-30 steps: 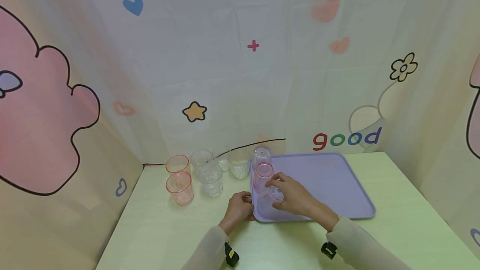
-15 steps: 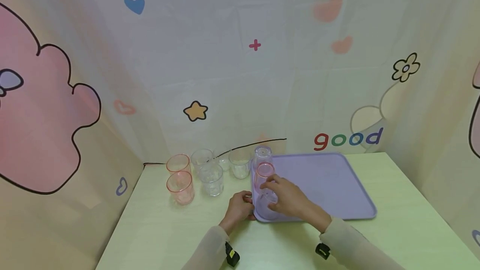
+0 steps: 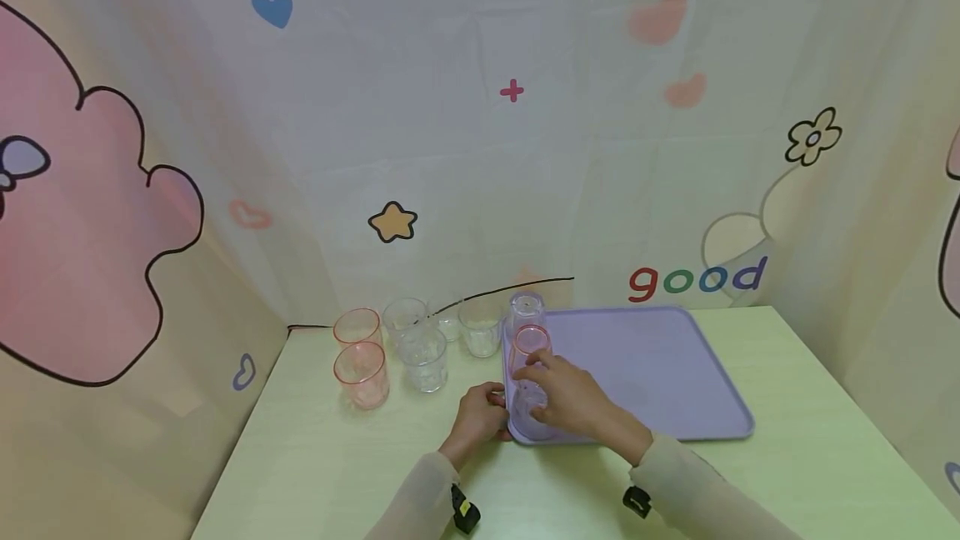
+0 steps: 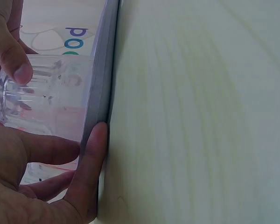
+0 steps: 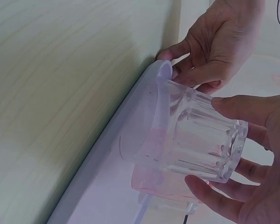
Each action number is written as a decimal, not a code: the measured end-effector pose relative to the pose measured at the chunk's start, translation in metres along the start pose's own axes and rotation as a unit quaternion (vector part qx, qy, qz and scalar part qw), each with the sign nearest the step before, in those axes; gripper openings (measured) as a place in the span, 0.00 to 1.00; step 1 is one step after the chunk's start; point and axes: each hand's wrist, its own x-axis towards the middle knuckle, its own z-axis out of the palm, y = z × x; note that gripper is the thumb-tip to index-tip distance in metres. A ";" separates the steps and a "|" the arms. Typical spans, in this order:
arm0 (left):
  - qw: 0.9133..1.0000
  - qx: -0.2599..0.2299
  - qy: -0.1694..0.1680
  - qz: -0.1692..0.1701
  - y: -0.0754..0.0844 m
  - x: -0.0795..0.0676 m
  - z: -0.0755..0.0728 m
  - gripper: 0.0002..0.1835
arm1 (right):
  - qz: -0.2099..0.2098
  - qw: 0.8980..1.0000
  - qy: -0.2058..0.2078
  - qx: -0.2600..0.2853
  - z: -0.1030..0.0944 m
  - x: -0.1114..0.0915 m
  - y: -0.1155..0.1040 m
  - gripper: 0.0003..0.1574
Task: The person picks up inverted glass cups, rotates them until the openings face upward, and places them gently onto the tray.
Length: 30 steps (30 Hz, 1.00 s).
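My right hand [image 3: 572, 394] grips a clear cup [image 5: 203, 135] round its base, fingers and thumb on opposite sides. The cup is upside down at the near left corner of the lilac tray [image 3: 645, 373], its wide rim toward the tray surface. With thumb and fingers my left hand [image 3: 477, 413] pinches the tray's left rim [image 4: 100, 74] near that corner. Directly behind the held cup a pink cup [image 3: 529, 342] stands upside down on the tray. Another clear upturned cup [image 3: 527, 309] is behind that, making a row along the left edge.
Left of the tray, several cups stand upright on the pale table [image 3: 315, 457]: a pink cup [image 3: 362, 377] in front, another pink cup [image 3: 357, 327] behind it, and clear cups such as this one [image 3: 426, 363]. A printed curtain [image 3: 465, 148] hangs behind.
My right hand has moved left with the clear cup, bringing it closer to the tray's left rim. My left hand has stayed at the rim.
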 end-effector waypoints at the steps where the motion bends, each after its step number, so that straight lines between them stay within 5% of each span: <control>1: 1.000 0.000 0.001 0.003 0.000 0.000 0.000 0.28 | 0.000 1.000 0.001 -0.001 0.000 0.000 0.000 0.33; 22: 1.000 0.004 0.003 0.005 0.002 -0.003 0.002 0.28 | 0.024 1.000 0.004 -0.004 0.002 -0.003 -0.001 0.40; 30: 1.000 -0.003 0.004 0.012 0.002 -0.004 0.001 0.28 | 0.035 0.999 0.040 0.011 -0.009 -0.007 -0.003 0.39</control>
